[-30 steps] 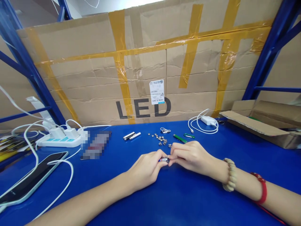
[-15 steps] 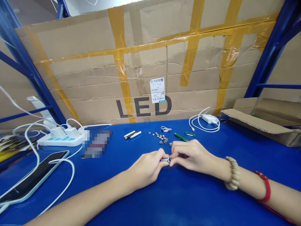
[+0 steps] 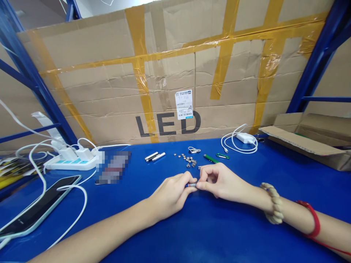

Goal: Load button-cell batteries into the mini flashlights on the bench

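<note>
My left hand and my right hand meet over the blue table, both pinched on a small silver cylinder held between their fingertips. Most of that part is hidden by the fingers. Just beyond the hands lies a scatter of several small button cells, with a green pen-like tube and a green clip to their right. Two silver tubes lie further left.
A white power strip with plugged chargers and a phone on a white cable sit at the left. A white charger with coiled cable and an open cardboard box stand at the right. A taped cardboard wall marked LED closes the back.
My right hand's fingers have shifted slightly on the silver cylinder, and the wrist has slid a little to the right. The left hand has stayed in place.
</note>
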